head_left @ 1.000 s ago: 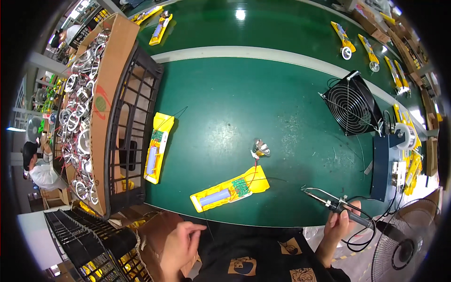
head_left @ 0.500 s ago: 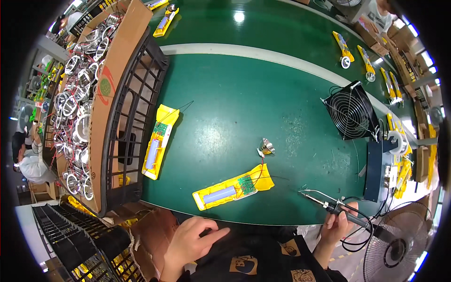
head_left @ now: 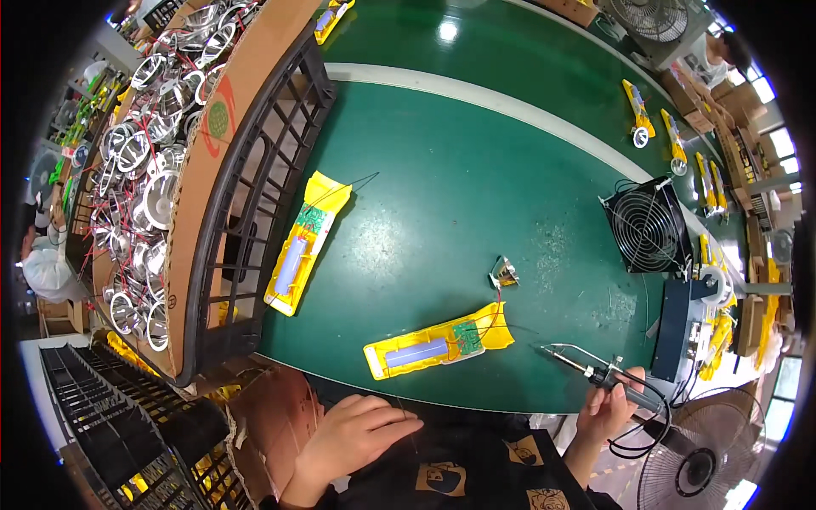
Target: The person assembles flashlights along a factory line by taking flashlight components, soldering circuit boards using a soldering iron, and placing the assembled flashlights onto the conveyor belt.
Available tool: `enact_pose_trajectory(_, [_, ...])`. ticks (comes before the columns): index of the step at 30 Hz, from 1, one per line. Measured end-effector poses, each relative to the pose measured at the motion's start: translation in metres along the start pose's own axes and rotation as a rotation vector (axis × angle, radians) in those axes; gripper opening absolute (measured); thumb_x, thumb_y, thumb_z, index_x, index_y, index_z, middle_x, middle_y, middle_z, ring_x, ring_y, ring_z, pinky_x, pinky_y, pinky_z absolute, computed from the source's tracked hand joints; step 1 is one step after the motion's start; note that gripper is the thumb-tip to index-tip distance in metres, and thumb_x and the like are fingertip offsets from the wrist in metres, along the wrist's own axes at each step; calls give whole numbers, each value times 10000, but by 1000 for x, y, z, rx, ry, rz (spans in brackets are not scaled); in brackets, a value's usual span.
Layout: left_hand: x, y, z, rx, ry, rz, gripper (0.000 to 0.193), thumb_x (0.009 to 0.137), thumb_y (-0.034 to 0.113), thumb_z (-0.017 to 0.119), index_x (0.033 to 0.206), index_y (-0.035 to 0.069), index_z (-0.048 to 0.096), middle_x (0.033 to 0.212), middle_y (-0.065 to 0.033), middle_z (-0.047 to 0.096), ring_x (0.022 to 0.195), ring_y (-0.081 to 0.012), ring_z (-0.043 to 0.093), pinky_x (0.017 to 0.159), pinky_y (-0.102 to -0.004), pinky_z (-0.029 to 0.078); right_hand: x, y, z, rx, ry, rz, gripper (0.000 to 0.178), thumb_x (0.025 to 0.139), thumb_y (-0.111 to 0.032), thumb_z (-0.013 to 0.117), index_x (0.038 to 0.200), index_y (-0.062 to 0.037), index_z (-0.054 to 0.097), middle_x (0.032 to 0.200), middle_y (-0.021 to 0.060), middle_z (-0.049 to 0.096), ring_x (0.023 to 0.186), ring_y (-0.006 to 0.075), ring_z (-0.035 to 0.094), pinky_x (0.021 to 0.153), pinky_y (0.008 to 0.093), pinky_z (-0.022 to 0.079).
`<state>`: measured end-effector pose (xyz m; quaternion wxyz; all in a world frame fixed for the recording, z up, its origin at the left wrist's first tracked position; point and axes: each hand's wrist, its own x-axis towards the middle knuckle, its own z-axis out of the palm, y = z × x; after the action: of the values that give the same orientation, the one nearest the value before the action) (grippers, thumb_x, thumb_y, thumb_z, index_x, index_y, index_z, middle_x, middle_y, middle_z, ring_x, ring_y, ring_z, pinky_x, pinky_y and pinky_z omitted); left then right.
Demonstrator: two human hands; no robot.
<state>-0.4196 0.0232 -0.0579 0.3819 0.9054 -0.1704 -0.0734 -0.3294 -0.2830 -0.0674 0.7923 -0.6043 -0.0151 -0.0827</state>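
Observation:
My right hand (head_left: pixel 608 411) grips a soldering iron (head_left: pixel 625 387) by its dark handle. A thin curved metal tube runs beside the iron's tip, which points left over the table. At the table's front edge my left hand (head_left: pixel 361 433) is closed, fingers pressed together, with a thin dark wire (head_left: pixel 411 435) at its fingertips. Just beyond lies an open yellow casing (head_left: pixel 372 360) with a purple cylindrical battery (head_left: pixel 416 354) and a green circuit board (head_left: pixel 467 337). Wires run from it to a small shiny reflector lamp (head_left: pixel 505 272). A second yellow casing (head_left: pixel 280 303) lies farther left.
A black crate (head_left: pixel 200 297) and a cardboard box full of reflectors (head_left: pixel 161 200) stand left. At right are a square black fan (head_left: pixel 648 228), a dark blue box (head_left: pixel 671 330) with a white spool (head_left: pixel 716 285), and a round fan (head_left: pixel 697 467). More yellow casings (head_left: pixel 637 110) lie across the divider.
The view has shifted, so the table things sit differently in it. My left hand's fingers have drawn together, and a thin wire now shows there. My right hand keeps hold of the soldering iron.

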Motion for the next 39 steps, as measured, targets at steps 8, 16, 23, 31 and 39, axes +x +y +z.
enact_pose_trajectory(8, [24,-8,9,-84,345,58,225,633,99,688,848,140,635,816,30,581,730,-148,539,622,-275,403,0,-4,15,-30,141,-17,272,752,-152,585,809,-32,348,482,33,409,322,64,331,302,159,265])
enact_pose_trajectory(16, [37,-2,16,147,603,-102,152,571,129,719,697,138,635,713,49,587,716,-162,464,718,-323,346,1,1,24,-55,-41,-7,238,778,-114,546,829,-43,325,506,36,413,354,68,347,328,158,277])
enact_pose_trajectory(23, [54,-3,27,83,714,-38,189,547,164,742,707,167,643,653,61,486,679,-162,424,690,-351,332,3,3,41,-87,-27,62,294,743,-156,597,799,-26,339,548,44,420,353,81,377,331,175,322])
enact_pose_trajectory(31, [67,-6,41,66,798,-104,217,567,156,753,750,180,639,656,71,452,678,-136,442,719,-334,336,3,6,50,-141,-72,61,269,753,-119,571,807,-21,326,558,31,406,360,64,351,321,169,309])
enact_pose_trajectory(39, [67,-2,38,110,747,-148,204,572,162,747,744,178,638,643,71,437,679,-133,449,722,-342,340,4,4,56,-203,-70,111,288,734,-133,597,790,-21,338,561,25,402,352,59,346,319,174,324])
